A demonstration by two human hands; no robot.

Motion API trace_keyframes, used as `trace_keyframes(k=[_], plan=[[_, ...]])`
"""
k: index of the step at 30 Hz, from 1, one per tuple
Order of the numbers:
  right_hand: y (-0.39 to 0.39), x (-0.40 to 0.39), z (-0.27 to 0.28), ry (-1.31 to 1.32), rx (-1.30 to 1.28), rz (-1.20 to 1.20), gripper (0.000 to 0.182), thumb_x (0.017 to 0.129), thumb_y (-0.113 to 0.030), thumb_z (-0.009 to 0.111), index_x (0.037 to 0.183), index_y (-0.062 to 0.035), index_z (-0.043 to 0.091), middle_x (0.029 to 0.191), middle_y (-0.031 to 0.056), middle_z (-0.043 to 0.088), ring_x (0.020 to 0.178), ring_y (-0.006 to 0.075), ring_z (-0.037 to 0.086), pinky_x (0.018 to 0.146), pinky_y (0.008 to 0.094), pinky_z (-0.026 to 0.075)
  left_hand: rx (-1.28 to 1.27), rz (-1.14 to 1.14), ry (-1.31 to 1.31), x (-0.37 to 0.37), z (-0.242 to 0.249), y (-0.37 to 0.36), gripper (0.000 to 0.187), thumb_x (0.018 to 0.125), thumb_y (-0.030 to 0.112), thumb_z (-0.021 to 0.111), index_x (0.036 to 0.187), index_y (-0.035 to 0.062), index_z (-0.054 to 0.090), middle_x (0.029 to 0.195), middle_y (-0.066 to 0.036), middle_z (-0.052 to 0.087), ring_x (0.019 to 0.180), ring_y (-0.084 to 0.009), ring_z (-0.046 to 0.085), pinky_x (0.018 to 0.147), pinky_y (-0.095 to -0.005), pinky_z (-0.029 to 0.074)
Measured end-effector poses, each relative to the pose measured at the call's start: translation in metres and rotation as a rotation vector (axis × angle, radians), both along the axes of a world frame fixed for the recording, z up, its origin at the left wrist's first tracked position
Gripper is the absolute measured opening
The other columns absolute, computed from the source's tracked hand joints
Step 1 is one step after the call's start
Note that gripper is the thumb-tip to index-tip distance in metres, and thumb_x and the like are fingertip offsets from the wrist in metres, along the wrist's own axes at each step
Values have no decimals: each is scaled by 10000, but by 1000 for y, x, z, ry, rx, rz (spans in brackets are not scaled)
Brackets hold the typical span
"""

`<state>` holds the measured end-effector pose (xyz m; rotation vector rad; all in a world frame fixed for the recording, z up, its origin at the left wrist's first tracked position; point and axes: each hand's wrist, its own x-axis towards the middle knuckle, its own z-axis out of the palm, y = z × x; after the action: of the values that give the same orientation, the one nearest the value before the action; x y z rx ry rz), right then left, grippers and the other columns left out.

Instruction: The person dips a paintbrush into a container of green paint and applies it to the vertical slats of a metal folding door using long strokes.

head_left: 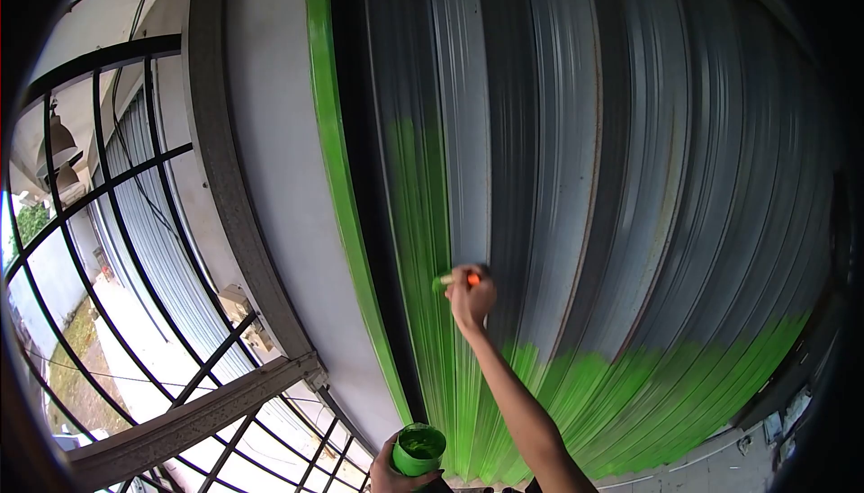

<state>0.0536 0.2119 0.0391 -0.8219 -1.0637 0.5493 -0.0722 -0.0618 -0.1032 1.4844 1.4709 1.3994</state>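
Note:
My right hand [472, 300] is closed around a paintbrush [447, 281] with an orange part on its handle. The brush's green-coated bristles point left, at the edge of a green-painted strip on the corrugated metal shutter [558, 187]. Low in the view, my left hand [387, 470] grips a small open tub of green paint [418, 452]. Wet-looking paint coats the tub's inside and rim. Green covers the shutter's lower part and climbs higher along its left fold; the upper folds are bare grey metal.
A green vertical frame strip [337, 160] borders the shutter on the left, beside a white wall panel [279, 133]. Further left stands a black metal grille [117, 187] with a grey post [216, 115]. Tiled floor [711, 475] shows at lower right.

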Motion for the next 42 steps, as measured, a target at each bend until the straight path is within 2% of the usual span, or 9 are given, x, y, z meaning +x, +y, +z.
trace_keyframes(k=[7, 12, 17, 21, 24, 29, 34, 37, 42], plan=[[-13, 4, 141, 88, 269, 85, 180, 892, -128, 555, 819, 2, 656, 689, 93, 691, 536, 147, 645, 522, 265, 528, -20, -14, -17, 5, 5, -2, 863, 489, 246, 942, 1200, -25, 535, 1064, -116, 673, 1009, -200, 649, 919, -342, 508], [-18, 1, 146, 214, 685, 219, 132, 913, -17, 508, 876, 38, 622, 700, 101, 654, 623, 135, 651, 602, 255, 546, -3, 11, -15, 6, 1, 0, 866, 515, 249, 925, 1238, -3, 522, 1092, -132, 665, 1023, -214, 643, 912, -351, 513], [-23, -9, 38, 204, 570, 284, 143, 929, -47, 514, 887, 43, 616, 719, 111, 666, 631, 148, 659, 608, 273, 555, 29, 8, -2, 8, 5, -4, 855, 566, 200, 899, 1297, 20, 492, 1120, -159, 649, 1025, -229, 634, 888, -368, 527], [-66, -3, -79, 238, 198, 255, 190, 920, -117, 499, 882, 29, 615, 699, 136, 670, 598, 210, 672, 553, 316, 556, 54, -14, -20, 2, 4, -2, 857, 572, 207, 899, 1296, 8, 485, 1123, -156, 647, 1025, -229, 633, 888, -365, 525], [-112, 24, -121, 368, -101, 406, 184, 850, -148, 531, 868, 18, 607, 689, 146, 648, 576, 242, 661, 474, 352, 540, 44, -2, -23, -4, -1, 3, 857, 574, 209, 901, 1293, 2, 484, 1133, -156, 642, 1033, -230, 629, 889, -367, 525], [-166, 87, -115, 629, -351, 668, 209, 803, -161, 514, 824, 38, 575, 619, 172, 621, 521, 242, 636, 439, 344, 520, -62, 42, 86, -1, 8, 12, 908, 494, 318, 933, 1237, -7, 525, 1115, -131, 661, 1046, -217, 642, 937, -351, 500], [-199, 127, -74, 217, -424, 788, 194, 824, -82, 473, 824, 72, 591, 629, 178, 627, 473, 221, 609, 436, 298, 506, 90, -16, 209, 6, 11, 27, 924, 513, 313, 925, 1270, 0, 498, 1165, -160, 633, 1082, -264, 626, 954, -370, 489], [-208, 139, -57, 52, -437, 738, 191, 832, -36, 455, 830, 86, 602, 628, 171, 626, 458, 197, 598, 431, 271, 495, 201, -30, 253, 14, 18, 32, 855, 544, 307, 906, 1264, 59, 519, 1154, -149, 621, 1047, -306, 630, 906, -397, 519], [-227, 141, -28, -184, -422, 765, 158, 856, -34, 512, 828, 81, 617, 621, 145, 626, 481, 150, 603, 442, 237, 490, 328, -119, 332, 21, 29, 35, 843, 523, 240, 901, 1249, 31, 529, 1217, -150, 596, 1145, -332, 564, 993, -420, 453]])
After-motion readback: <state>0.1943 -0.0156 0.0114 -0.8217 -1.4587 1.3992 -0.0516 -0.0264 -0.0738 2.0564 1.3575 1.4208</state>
